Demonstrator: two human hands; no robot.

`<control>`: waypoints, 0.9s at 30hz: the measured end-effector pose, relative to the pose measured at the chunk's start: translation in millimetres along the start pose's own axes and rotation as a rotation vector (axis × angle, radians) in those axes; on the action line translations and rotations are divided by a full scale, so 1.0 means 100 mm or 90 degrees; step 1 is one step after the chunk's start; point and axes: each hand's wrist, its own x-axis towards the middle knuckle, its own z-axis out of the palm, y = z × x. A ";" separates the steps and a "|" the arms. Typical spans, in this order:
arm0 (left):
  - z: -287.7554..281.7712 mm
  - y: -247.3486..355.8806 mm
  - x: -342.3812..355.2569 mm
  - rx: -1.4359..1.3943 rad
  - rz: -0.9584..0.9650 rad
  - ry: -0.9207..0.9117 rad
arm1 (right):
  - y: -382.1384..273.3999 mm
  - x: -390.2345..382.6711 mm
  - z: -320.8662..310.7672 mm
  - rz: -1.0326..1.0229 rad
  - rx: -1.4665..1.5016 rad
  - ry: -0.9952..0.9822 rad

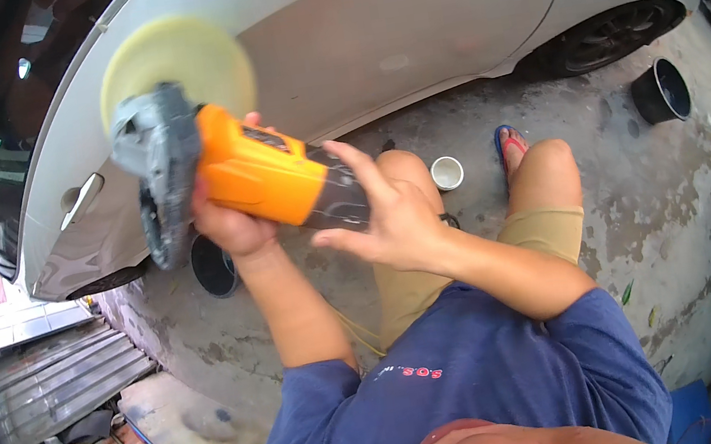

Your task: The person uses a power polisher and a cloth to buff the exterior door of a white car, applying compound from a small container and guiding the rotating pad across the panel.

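Observation:
An orange polisher (pixel 261 164) with a grey-black head and a round yellow pad (pixel 210 61) is held up beside the silver car door (pixel 332 53). The pad is blurred and faces the door; whether they touch I cannot tell. My left hand (pixel 233 221) is closed round the front of the orange body, its fingers partly hidden behind it. My right hand (pixel 396 216) is at the dark rear end (pixel 338 195), thumb and forefinger stretched apart on either side of it. Its other fingers are hidden.
A small white bowl (pixel 447 173) stands on the concrete between my legs. Black buckets stand near the wheel (pixel 662 91) at right and beneath my left forearm (pixel 215 267). A yellow cord (pixel 357 329) runs beside my lap. Corrugated sheets (pixel 60 386) lie at left.

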 end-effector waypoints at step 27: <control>2.08 -0.88 0.36 -0.066 -0.069 -0.175 | 0.03 -0.56 -1.69 -0.006 0.020 0.241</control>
